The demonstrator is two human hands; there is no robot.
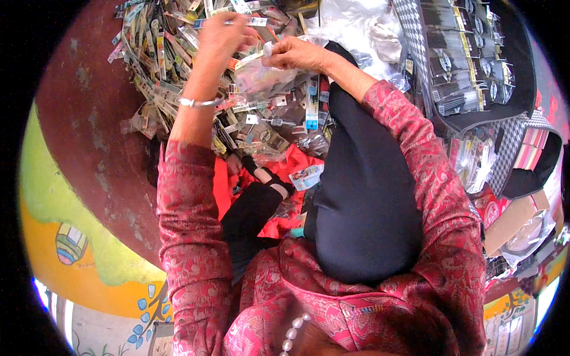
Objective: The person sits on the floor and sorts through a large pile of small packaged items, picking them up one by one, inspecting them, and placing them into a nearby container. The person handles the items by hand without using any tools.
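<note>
My right hand pinches the gathered edge of a clear plastic bag, which hangs below the fingers over the pile. Its contents are too blurred to name. Just to the left and farther away, my left hand hovers with curled fingers, smeared by motion; whether it holds anything is unclear. A slim blue-and-white packet shows beside its fingertips. Under both hands spreads a heap of small, narrow packets in clear wrapping with printed cards. A blue-and-white strip packet lies near my raised right knee.
Red cloth or plastic lies around my foot. At the right, an open black case with checkered trim holds rows of packaged small items. White plastic bags sit beyond my knee. A cardboard box stands at the lower right.
</note>
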